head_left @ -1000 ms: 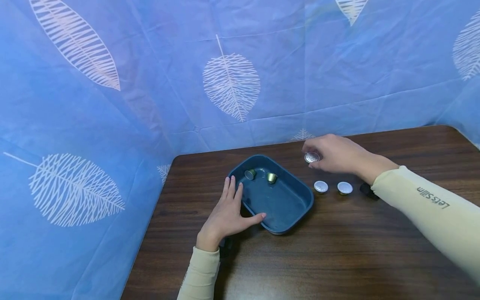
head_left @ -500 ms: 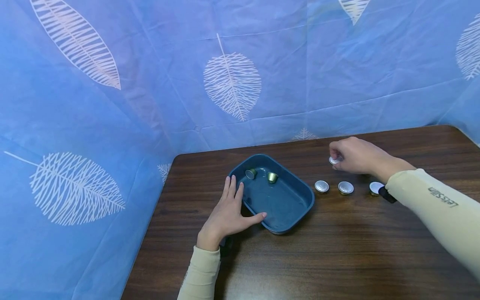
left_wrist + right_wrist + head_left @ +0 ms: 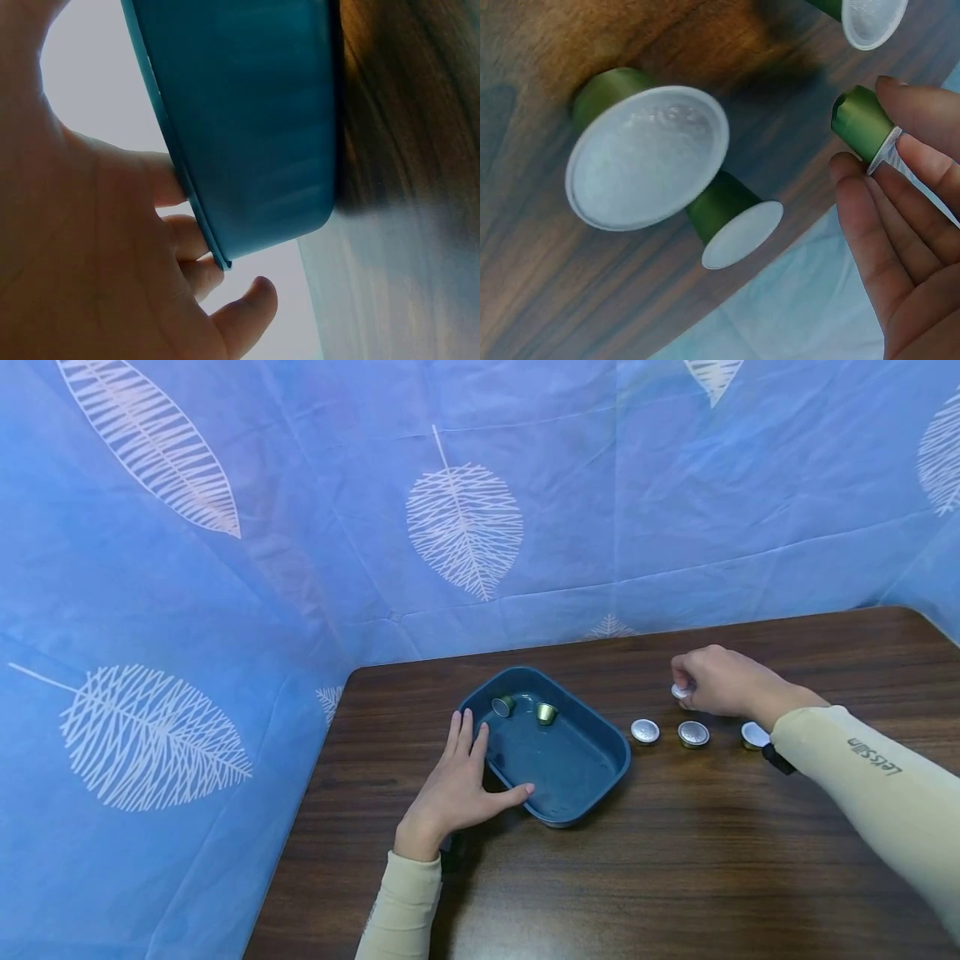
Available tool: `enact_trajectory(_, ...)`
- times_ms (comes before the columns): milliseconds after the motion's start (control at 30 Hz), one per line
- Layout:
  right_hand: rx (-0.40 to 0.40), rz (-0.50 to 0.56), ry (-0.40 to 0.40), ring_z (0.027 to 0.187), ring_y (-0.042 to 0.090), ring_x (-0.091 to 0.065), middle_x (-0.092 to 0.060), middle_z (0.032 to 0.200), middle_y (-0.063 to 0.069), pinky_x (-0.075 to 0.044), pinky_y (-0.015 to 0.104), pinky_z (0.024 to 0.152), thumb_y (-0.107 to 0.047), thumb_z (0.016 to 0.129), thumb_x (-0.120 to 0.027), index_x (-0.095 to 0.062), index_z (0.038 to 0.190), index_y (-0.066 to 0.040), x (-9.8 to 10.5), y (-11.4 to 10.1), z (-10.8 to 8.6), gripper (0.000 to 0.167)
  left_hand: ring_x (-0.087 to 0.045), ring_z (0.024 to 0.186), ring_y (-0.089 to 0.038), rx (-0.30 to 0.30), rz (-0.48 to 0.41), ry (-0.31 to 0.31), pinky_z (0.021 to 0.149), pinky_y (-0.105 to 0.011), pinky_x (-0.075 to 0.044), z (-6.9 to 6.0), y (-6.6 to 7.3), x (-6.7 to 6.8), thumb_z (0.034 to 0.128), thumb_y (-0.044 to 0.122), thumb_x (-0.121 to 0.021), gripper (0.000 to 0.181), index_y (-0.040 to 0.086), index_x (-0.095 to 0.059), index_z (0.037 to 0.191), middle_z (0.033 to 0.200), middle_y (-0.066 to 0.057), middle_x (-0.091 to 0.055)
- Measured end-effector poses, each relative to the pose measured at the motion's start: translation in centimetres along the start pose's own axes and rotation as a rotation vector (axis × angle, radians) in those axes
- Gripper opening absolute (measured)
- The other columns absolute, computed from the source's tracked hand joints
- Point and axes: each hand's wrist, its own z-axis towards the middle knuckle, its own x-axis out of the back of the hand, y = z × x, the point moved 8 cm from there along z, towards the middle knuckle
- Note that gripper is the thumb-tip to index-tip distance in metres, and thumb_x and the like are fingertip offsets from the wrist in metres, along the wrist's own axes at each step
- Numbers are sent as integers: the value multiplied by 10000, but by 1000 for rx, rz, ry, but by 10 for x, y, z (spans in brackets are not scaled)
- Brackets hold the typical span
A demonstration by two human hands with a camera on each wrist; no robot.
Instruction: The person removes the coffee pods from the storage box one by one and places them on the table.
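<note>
My right hand [image 3: 731, 681] pinches a green coffee capsule [image 3: 861, 124] by thumb and fingers, its foil lid partly behind them. In the head view it is just beyond a row of capsules. That row has a left capsule [image 3: 645, 732], a middle capsule [image 3: 693, 734] and a right capsule [image 3: 753, 736], all lid up. My left hand [image 3: 457, 789] lies spread along the near left side of a dark blue tray [image 3: 255, 127], its fingers and thumb touching the rim. Inside the tray, one capsule [image 3: 502, 706] and another capsule [image 3: 546, 714] lie tipped over.
The brown wooden table [image 3: 637, 885] ends at a back edge below a blue cloth [image 3: 315, 527] with white leaf prints. Below the right sleeve [image 3: 862, 777] a black strap [image 3: 778, 760] is close to the right capsule of the row.
My right hand has moved right, away from the tray, then slightly nearer and lower, with the capsule still pinched. The row's right capsule has come out from behind the wrist. My left hand stays put.
</note>
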Motion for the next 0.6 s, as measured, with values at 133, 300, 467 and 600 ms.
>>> enact_trajectory(133,-10,1,-8,743,213,-519,-584,812,33,-435,389,679,-50,897,-808,-595,849,-113,-4,4,0,227,69,1705,-358,2,1,-2,1289,-643,-307,0,0,0,872,761,-704,1171,52,-279,1702,1832,-146,-18)
enact_trajectory(300,-13,2,-18,738,211,-511,-572,809,31,-423,390,676,-47,901,-802,-582,849,-111,-8,7,-1,234,82,1705,-341,3,6,-8,1293,-639,-301,0,1,-1,872,766,-703,1177,59,-270,1706,1833,-134,-4)
enact_trajectory(467,4,-11,1,739,208,-500,-559,807,27,-412,397,679,-37,903,-785,-575,850,-109,-8,9,-1,228,73,1705,-353,1,2,-4,1288,-642,-309,0,0,0,873,764,-704,1172,53,-279,1703,1832,-143,-11)
enact_trajectory(600,5,-22,12,743,209,-503,-565,811,27,-414,398,679,-22,905,-764,-581,858,-104,-8,10,-1,205,74,1705,-352,3,4,-6,1291,-640,-304,0,1,0,873,762,-707,1173,55,-275,1704,1832,-138,-8)
